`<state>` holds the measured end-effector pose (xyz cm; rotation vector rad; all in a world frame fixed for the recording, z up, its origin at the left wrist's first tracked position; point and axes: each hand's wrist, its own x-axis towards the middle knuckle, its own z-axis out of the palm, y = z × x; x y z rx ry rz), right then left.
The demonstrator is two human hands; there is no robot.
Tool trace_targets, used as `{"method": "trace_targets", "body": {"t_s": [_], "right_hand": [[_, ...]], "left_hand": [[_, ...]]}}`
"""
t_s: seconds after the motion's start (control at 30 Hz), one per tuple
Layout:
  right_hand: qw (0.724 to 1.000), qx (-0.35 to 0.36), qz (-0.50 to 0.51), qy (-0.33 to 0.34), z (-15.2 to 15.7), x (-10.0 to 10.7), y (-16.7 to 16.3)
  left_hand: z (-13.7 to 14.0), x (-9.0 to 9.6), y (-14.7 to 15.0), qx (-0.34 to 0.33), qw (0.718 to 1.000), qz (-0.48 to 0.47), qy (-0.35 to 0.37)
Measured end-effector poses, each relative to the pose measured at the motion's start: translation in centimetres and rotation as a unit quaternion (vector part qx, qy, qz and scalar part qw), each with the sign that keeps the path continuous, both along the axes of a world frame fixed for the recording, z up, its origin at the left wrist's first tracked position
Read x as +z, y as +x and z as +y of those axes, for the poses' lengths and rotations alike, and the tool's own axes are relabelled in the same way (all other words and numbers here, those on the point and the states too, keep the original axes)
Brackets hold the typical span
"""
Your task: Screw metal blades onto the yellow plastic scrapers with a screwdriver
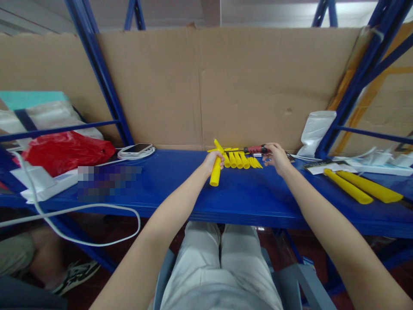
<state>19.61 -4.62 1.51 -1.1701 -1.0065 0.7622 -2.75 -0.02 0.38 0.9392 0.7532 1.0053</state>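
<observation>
My left hand (213, 163) is closed around a yellow tube-shaped plastic piece (215, 174), its round end facing me. A shorter yellow part crosses its far end. My right hand (276, 158) grips the end of a screwdriver (256, 149) with a red and black handle. Its thin shaft points left, toward the yellow piece; whether the tip touches it, I cannot tell. Between my hands, several yellow tube-shaped pieces (238, 161) lie in a row, with smaller pointed yellow pieces (255, 162) at the row's right end.
Two long yellow tubes (355, 189) lie at the right of the blue table (174, 185). A white pouch (318, 131) leans by the right post. On the left are a phone (140, 148) on a coiled cable, a red bag (69, 150) and a power strip (54, 185). Cardboard (155, 90) stands behind.
</observation>
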Motion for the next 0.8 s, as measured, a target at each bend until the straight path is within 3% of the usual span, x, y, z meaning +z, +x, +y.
{"method": "trace_targets", "body": {"t_s": [0.2, 0.4, 0.5, 0.63, 0.8], "right_hand": [[0.998, 0.011, -0.003, -0.057, -0.03, -0.19, 0.17], [0.999, -0.001, 0.034, -0.019, 0.17, -0.02, 0.09], [1.0, -0.004, 0.003, -0.004, 0.19, -0.1, 0.2], [0.997, -0.044, -0.058, 0.025, 0.25, -0.38, 0.18], [0.992, -0.088, -0.035, 0.08, -0.05, 0.1, -0.31]], "left_hand": [[-0.09, 0.12, -0.03, 0.004, 1.0, -0.007, -0.004], [-0.32, 0.24, 0.04, 0.001, 1.0, -0.014, -0.003], [-0.24, 0.19, 0.04, 0.002, 1.0, -0.017, -0.002], [-0.13, 0.09, 0.01, -0.007, 1.0, -0.01, 0.0], [-0.42, 0.12, 0.24, -0.016, 1.0, 0.006, 0.001]]}}
